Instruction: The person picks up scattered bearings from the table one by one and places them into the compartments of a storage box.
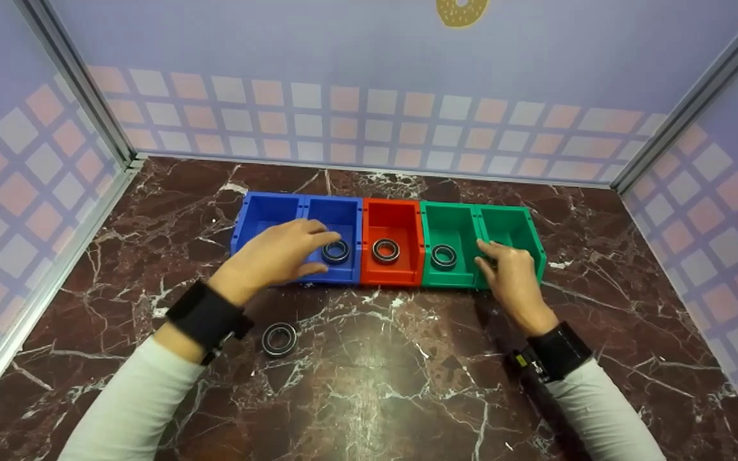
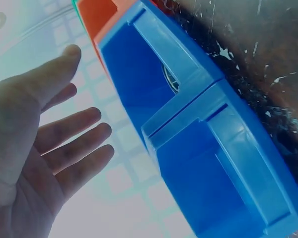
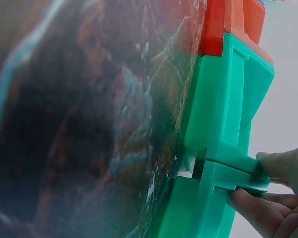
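My left hand hovers over the two blue bins, fingers apart and nothing held. In the left wrist view its fingers spread beside the blue bin. My right hand is at the adjoining walls of the two green bins; in the right wrist view its thumb and fingers pinch these walls from both sides. One ball bearing lies in the right blue bin, another bearing in the red bin, and a third bearing in the left green bin.
A loose bearing lies on the dark marble-patterned table, in front of the blue bins. The bins stand side by side in one row. Panels with a checked pattern enclose the table at the back and both sides.
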Demonstrator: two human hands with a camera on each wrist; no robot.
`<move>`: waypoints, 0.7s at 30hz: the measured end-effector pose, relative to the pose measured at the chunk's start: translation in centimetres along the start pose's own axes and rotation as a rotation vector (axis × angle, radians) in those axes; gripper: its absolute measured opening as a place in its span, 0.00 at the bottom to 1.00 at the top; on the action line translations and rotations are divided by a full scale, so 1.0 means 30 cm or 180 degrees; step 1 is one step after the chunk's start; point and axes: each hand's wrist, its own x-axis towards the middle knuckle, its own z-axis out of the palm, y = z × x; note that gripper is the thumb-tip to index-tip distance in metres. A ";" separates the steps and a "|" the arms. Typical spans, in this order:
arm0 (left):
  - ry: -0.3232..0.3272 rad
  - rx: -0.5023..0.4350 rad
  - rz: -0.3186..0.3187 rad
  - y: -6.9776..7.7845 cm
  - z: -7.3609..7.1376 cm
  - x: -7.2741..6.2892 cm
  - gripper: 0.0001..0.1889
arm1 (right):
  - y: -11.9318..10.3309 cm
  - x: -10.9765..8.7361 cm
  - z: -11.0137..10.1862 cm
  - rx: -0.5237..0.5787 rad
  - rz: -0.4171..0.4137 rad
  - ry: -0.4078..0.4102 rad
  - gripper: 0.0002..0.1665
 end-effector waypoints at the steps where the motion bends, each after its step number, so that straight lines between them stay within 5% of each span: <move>1: 0.0032 -0.0012 0.0001 0.007 -0.003 -0.016 0.29 | 0.000 0.000 0.000 -0.0001 -0.0004 0.0004 0.21; 11: 0.0155 -0.0018 0.0046 0.062 0.013 -0.147 0.33 | -0.003 -0.001 0.001 -0.0022 -0.0025 0.0053 0.21; 21: 0.0056 -0.0143 -0.0096 0.081 0.089 -0.266 0.36 | -0.002 0.000 -0.001 -0.0013 -0.0007 0.0034 0.21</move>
